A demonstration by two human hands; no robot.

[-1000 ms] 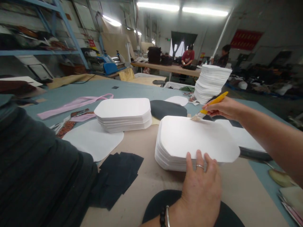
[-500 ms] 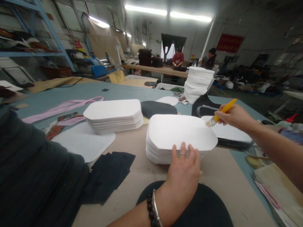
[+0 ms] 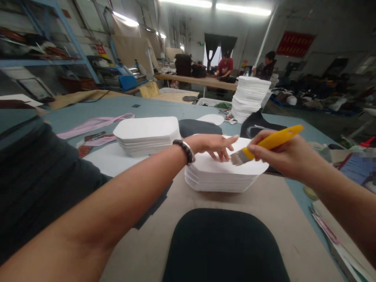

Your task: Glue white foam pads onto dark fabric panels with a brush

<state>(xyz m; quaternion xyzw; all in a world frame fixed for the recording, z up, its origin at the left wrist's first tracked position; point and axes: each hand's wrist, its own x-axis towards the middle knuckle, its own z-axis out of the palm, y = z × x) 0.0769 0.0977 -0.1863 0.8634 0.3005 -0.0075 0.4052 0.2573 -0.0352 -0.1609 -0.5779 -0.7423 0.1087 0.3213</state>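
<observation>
Workshop (image 3: pixel 246 31), lit by ceiling tubes, with blue shelving (image 3: pixel 76 43) at left and a person in a red top (image 3: pixel 225 67) standing at a rear table (image 3: pixel 205 81). Teal-surfaced worktable (image 3: pixel 164 107) spans the foreground and carries a tan board (image 3: pixel 282 219). Dark layered pile (image 3: pixel 44 168) occupies the left side, partly behind the left forearm. Black round-cornered panel (image 3: pixel 226 246) lies flat on the board at the near edge. Stack of white sheets (image 3: pixel 219 182), corners cut, sits on the board beyond the panel, under both hands; a second white stack (image 3: pixel 147 133) stands to its left, and a tall white pile (image 3: pixel 249 98) behind. Left hand (image 3: pixel 216 145) reaches across above the near stack, palm down, fingers loosely spread, index finger extended; contact with the top sheet cannot be determined. Right hand (image 3: pixel 282 162) pinches a yellow-handled paintbrush (image 3: pixel 273 141) between thumb and fingers, handle tilted up to the right, bristles just beside the left fingertips over the near stack. Dark beaded bracelet (image 3: pixel 181 144) encircles the left wrist
</observation>
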